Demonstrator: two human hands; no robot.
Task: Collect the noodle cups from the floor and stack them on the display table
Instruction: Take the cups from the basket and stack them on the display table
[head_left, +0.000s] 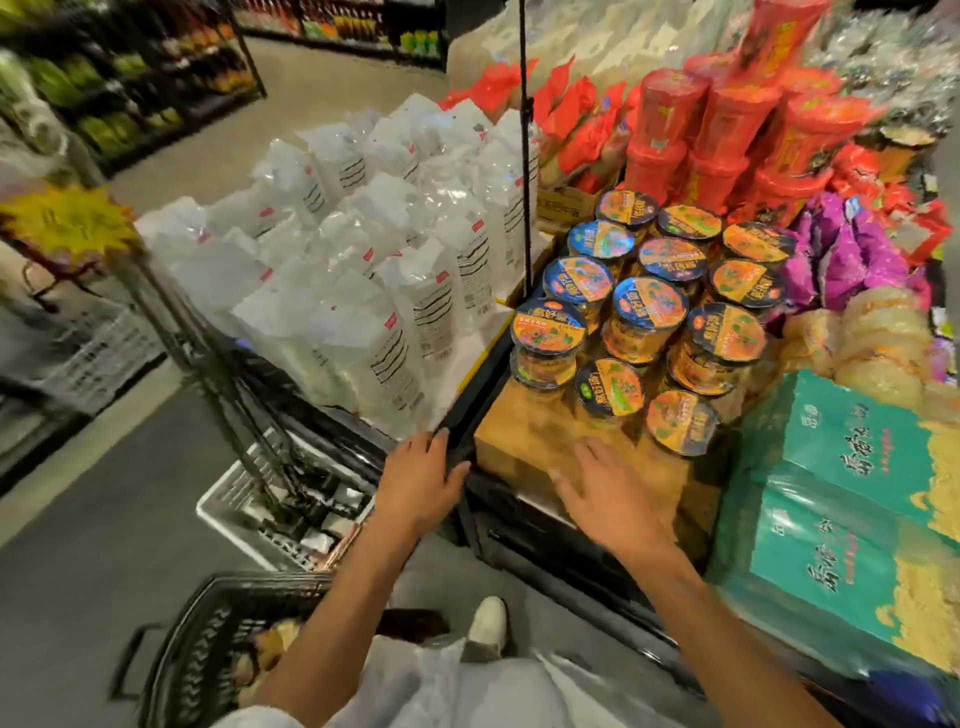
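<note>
Several noodle cups (649, 306) with orange and blue lids stand stacked in rows on the wooden top of the display table (524, 447). My left hand (418, 480) rests with spread fingers on the table's black front corner and holds nothing. My right hand (605, 493) hovers flat and empty over the bare wood, just in front of the nearest cup (680, 421). A black basket (208, 639) on the floor at lower left holds more cups, blurred.
White noodle bags (363, 270) fill the display to the left. Red tubs (727, 135) are stacked behind the cups, purple packets (852, 254) and teal boxes (852, 499) lie to the right. A white crate (244, 514) sits on the floor below. My white shoe (488, 623) is on the grey floor.
</note>
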